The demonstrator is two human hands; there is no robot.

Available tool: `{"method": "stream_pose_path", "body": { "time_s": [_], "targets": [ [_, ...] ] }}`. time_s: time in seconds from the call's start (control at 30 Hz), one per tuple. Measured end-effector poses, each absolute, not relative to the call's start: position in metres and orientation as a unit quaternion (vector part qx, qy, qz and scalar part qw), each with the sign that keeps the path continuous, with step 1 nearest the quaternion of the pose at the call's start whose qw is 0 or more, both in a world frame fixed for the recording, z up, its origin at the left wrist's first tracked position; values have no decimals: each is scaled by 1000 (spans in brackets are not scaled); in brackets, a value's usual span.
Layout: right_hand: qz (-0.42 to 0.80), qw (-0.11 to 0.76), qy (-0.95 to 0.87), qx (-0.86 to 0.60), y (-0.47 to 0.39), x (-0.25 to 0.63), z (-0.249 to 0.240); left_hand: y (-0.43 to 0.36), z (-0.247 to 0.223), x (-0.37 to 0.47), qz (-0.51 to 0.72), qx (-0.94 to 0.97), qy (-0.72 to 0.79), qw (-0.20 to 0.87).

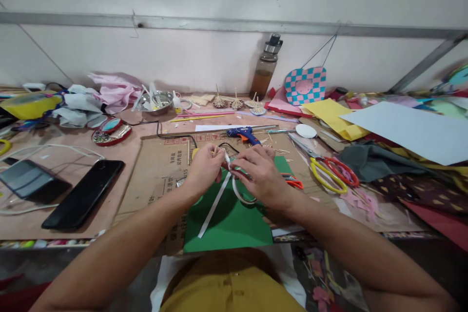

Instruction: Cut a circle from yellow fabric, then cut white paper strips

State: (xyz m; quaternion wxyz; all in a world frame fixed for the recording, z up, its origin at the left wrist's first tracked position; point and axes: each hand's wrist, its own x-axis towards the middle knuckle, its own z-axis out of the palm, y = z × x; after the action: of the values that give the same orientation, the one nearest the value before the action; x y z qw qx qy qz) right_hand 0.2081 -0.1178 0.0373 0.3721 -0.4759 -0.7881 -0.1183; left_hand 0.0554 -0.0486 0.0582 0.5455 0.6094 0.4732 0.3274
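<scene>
Over the green paper sheet (234, 226) on a cluttered craft table (120, 204), your left hand (204, 168) and right hand (261, 175) meet on a white paper strip (214, 204). Fingertips of both hands are pinched together on its upper end, where it curls into a loop beneath your right palm; its loose tail slants down across the sheet. A blue glue gun (243, 134) and scissors (329, 170) lie nearby.
</scene>
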Motion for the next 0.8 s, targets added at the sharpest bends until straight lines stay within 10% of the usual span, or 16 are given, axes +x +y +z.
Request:
{"method": "stream_pose_path", "body": {
  "time_s": [0.8],
  "targets": [
    [-22,479,-745,-464,-113,218,40,-34,50,54,282,676,434,524]
  ]
}}
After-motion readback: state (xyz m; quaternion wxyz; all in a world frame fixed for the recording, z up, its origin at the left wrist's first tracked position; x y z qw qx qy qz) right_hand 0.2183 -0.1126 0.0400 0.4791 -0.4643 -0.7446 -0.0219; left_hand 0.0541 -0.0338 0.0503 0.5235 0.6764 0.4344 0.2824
